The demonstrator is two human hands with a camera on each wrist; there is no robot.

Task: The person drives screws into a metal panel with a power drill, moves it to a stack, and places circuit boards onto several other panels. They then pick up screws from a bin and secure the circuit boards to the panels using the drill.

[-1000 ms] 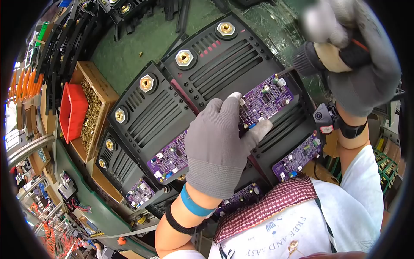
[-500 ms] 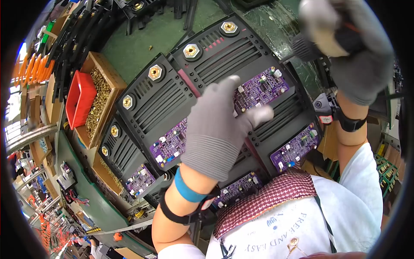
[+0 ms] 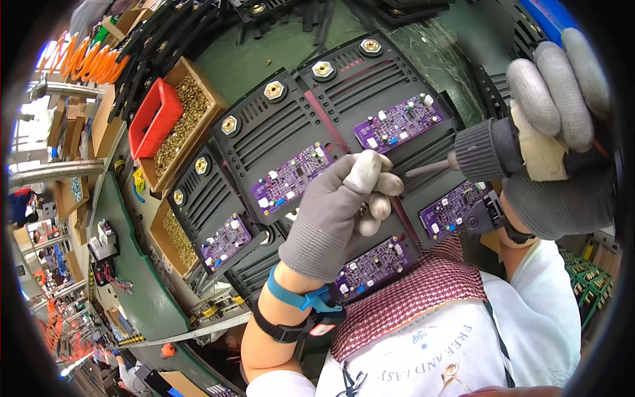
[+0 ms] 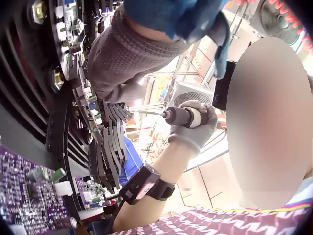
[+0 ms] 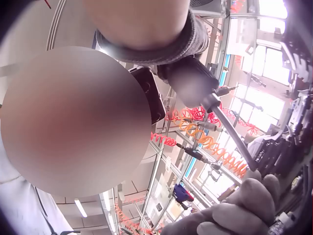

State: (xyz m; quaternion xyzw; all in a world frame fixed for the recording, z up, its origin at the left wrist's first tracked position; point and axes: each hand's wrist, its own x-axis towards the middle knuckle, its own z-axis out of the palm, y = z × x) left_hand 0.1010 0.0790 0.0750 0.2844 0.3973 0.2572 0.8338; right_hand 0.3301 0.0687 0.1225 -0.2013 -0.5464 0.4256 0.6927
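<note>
My right hand (image 3: 565,202) grips a dark power screwdriver (image 3: 486,151) with pale tape round its body. Its bit points left, the tip close to the fingertips of my left hand (image 3: 327,215). That left hand is curled above the panels, with small brass screws (image 3: 362,209) partly visible between its fingers. Beneath and around it lie black slotted panels (image 3: 248,139) bearing purple circuit boards (image 3: 291,180) and brass hex fittings (image 3: 274,90). In the right wrist view the bit ends beside the grey-gloved left fingers (image 5: 244,208). The left wrist view shows the screwdriver (image 4: 178,116) held upright-handed.
A cardboard box of brass pieces (image 3: 188,106) with a red tray (image 3: 155,118) stands left of the panels; another box (image 3: 173,237) is below it. Black strips (image 3: 149,66) are stacked at the upper left. Green table surface (image 3: 228,49) shows behind the panels.
My left hand has drawn back from the upper board and curled its fingers. The right hand has lowered the screwdriver, its bit now near the left fingertips. The head view has shifted.
</note>
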